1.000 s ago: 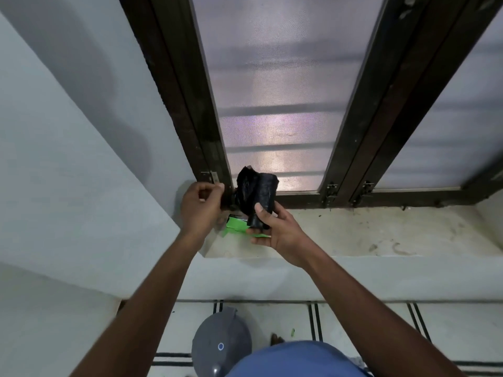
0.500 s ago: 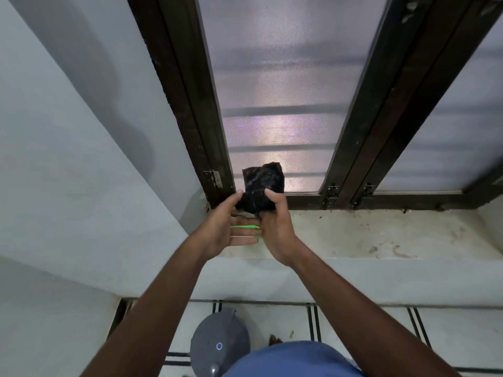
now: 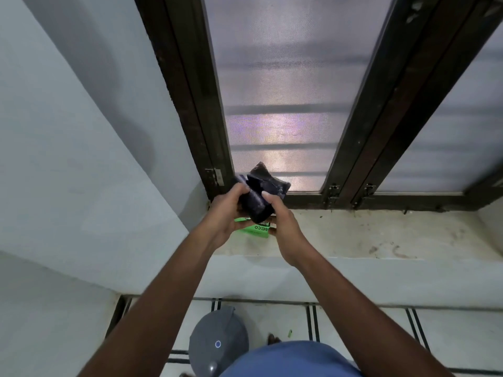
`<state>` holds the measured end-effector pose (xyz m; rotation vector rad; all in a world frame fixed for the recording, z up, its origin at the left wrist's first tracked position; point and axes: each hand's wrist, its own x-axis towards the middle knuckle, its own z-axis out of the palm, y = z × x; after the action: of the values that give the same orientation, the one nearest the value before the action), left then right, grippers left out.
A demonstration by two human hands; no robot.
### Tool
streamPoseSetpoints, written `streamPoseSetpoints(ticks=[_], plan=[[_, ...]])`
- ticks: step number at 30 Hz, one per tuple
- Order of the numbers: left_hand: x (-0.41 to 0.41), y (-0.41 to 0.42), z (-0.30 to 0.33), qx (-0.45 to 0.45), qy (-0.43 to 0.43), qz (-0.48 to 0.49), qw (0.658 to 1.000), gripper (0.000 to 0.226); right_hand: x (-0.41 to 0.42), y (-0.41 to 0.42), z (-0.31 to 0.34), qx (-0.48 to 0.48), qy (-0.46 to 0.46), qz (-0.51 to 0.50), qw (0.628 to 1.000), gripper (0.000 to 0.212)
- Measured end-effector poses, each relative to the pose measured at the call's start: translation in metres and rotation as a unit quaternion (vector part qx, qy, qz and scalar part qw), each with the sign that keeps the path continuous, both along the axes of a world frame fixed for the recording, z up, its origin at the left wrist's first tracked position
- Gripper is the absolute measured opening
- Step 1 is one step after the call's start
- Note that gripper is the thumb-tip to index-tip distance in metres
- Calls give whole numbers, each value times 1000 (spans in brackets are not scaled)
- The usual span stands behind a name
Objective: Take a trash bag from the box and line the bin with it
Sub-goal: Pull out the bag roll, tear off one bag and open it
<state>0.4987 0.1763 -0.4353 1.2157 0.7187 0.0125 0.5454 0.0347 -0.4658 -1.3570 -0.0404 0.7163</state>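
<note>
A folded black trash bag (image 3: 265,190) is held up in front of the window, just above the sill. My left hand (image 3: 227,213) grips its left side, thumb on top. My right hand (image 3: 283,221) grips its right side, thumb pressed on the plastic. Under my hands a green box (image 3: 257,229) with "BECO" printed on it lies flat on the sill, mostly hidden. The grey bin (image 3: 217,344) with its lid closed stands on the floor below, near my left forearm.
The stained stone window sill (image 3: 367,235) runs to the right. A dark window frame (image 3: 187,104) with a mesh screen rises behind it. A white wall (image 3: 68,159) closes in on the left. White tiled floor (image 3: 449,327) lies below, with a small green scrap (image 3: 290,333) on it.
Both hands have shifted on the black bag, and it is now partly unfolded and tilted to the right. The green box shows more beneath my hands.
</note>
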Motion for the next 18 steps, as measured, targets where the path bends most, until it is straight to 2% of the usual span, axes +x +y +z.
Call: streamPoseSetpoints(ticks=[3, 5, 8, 13, 15, 18], plan=[[0, 0, 0, -29, 1, 0, 1000, 26, 5, -1, -2, -23, -9, -12, 1000, 27], [0, -1, -2, -44, -9, -7, 999, 31, 5, 0, -6, -29, -13, -28, 999, 13], [0, -1, -6, -64, -29, -16, 997, 35, 5, 3, -11, -18, -8, -61, 998, 12], [-3, 8, -4, -138, -35, 32, 989, 39, 11, 2, -17, -15, 18, -103, 994, 15], [-1, 12, -3, -135, -26, 48, 989, 35, 12, 1, -18, -25, 19, -108, 994, 14], [1, 15, -5, -114, -8, 62, 992, 17, 15, 0, -20, -35, 13, -113, 993, 15]])
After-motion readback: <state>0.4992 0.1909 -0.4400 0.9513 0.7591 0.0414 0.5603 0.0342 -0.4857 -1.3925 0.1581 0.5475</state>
